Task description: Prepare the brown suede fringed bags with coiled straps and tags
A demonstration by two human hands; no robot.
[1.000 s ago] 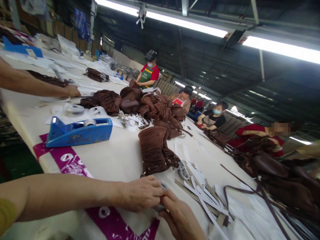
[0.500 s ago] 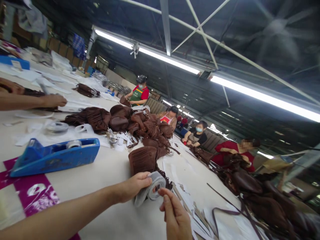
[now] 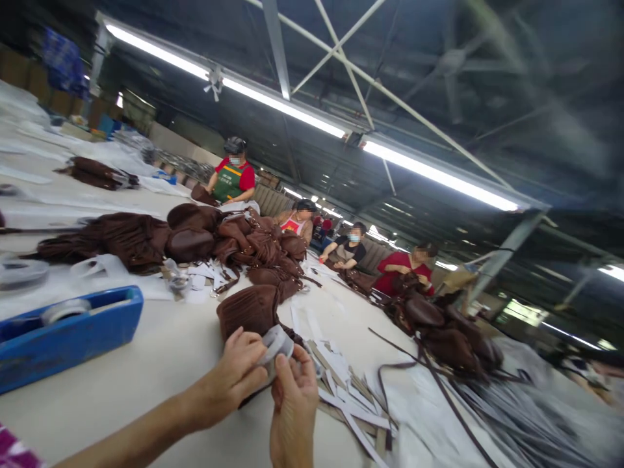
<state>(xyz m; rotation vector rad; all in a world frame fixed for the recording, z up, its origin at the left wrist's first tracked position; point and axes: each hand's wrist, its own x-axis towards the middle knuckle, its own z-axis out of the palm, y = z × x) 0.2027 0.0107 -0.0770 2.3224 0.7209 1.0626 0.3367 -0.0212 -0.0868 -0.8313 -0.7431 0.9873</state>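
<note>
My left hand point(image 3: 234, 377) and my right hand point(image 3: 294, 396) are both closed on a roll of greyish tape point(image 3: 276, 346), held just above the long white table point(image 3: 160, 364). The left fingers wrap its near side, and the right thumb and fingers pinch its edge. Just behind the roll lies a brown fringed bag point(image 3: 246, 311). A pile of similar brown bags point(image 3: 229, 240) sits further back on the table.
A blue tape dispenser point(image 3: 63, 335) stands at the left. White paper strips and card pieces point(image 3: 346, 390) litter the table to the right, with dark straps point(image 3: 429, 377) and more bags point(image 3: 439, 325). Several other people point(image 3: 233, 175) work along the far side.
The view has swung up and to the right. My hands lifted the tape roll off the table and now hold it closer together; the other person's arm at left has gone out of view.
</note>
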